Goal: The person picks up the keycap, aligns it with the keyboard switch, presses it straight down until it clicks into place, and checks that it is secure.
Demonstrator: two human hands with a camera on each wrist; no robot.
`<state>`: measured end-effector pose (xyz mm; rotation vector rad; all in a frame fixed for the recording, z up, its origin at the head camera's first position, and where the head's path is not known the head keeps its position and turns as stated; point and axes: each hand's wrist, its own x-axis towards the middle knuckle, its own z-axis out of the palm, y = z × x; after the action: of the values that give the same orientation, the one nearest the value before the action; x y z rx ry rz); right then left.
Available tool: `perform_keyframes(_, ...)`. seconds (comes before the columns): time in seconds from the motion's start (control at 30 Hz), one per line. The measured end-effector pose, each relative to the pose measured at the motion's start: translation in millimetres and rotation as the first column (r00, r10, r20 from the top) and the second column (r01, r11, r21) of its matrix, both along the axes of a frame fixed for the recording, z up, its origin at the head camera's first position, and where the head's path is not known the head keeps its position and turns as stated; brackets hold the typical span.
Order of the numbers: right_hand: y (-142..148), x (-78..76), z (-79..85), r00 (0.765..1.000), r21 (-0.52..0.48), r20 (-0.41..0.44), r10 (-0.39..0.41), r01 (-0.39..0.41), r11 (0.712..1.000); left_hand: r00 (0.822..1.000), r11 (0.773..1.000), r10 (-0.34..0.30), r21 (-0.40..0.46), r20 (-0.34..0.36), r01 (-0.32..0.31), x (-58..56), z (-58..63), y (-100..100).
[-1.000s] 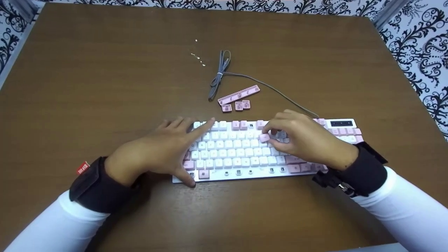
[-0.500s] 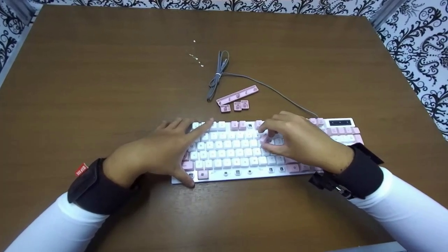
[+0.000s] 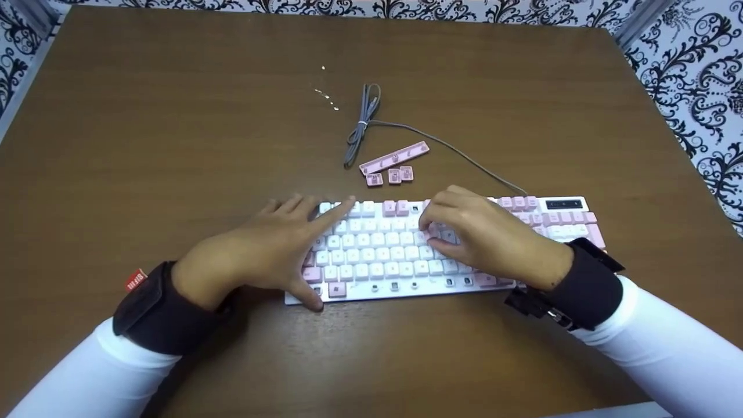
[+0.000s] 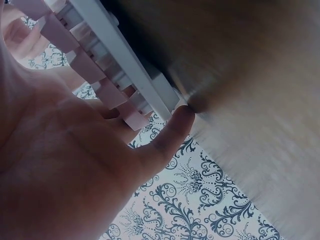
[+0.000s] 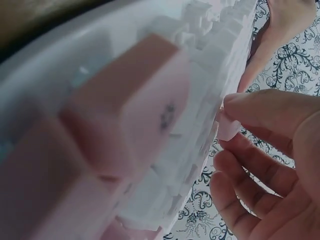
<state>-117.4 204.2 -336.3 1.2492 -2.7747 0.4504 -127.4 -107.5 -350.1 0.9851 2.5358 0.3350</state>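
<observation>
A white and pink keyboard [image 3: 377, 255] lies on the wooden table, with some key spots bare in its bottom row. My left hand [image 3: 261, 249] rests spread over its left end; in the left wrist view the thumb [image 4: 172, 132] touches the keyboard's near corner. Between thumb and index finger, my right hand [image 3: 493, 235] pinches a small pink keycap [image 5: 229, 128] right at the white keys. The right hand hides much of the keyboard behind it.
Beyond the keyboard lie a long pink spacebar keycap [image 3: 395, 158] and several small pink keycaps [image 3: 375, 180], upside down. A bundled grey cable [image 3: 363, 125] runs to the keyboard's back edge. Tiny pale bits [image 3: 327, 97] lie farther off.
My right hand has moved a little left along the upper key rows with the pink keycap in its fingers. The left hand has stayed in place.
</observation>
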Motion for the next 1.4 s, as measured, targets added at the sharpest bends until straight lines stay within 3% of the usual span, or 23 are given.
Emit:
perform_keyframes(0.17,0.2,2.3,1.2,0.999,0.014,0.043,-0.019,0.019,1.0,1.0,1.0,0.0,-0.004,0.011,0.0,1.8,0.5,-0.7)
perform_keyframes(0.47,1.3,4.4,0.6,0.975,0.002,0.086,-0.207,0.208,0.978,1.0,1.0,-0.004,-0.007,-0.007,0.004,0.7,1.7,-1.6)
perform_keyframes(0.6,-0.7,4.7,-0.1,0.967,0.01,0.111,-0.231,0.232,0.973,1.0,1.0,0.0,-0.02,-0.01,0.0,0.1,2.0,-1.6)
perform_keyframes(0.83,-1.6,8.2,-2.0,0.98,-0.028,0.073,-0.187,0.19,0.981,0.999,0.999,-0.031,0.031,-0.026,0.031,-0.8,1.3,-0.7)
perform_keyframes(1.13,0.0,15.1,-4.1,0.993,-0.065,0.025,-0.114,0.116,0.991,0.999,1.0,-0.024,0.011,-0.024,0.024,-0.2,2.5,-0.6)
perform_keyframes(1.4,15.0,31.1,-0.9,0.997,-0.087,-0.044,-0.058,0.054,0.995,1.0,1.0,-0.016,0.01,-0.01,0.016,0.3,2.9,-1.0)
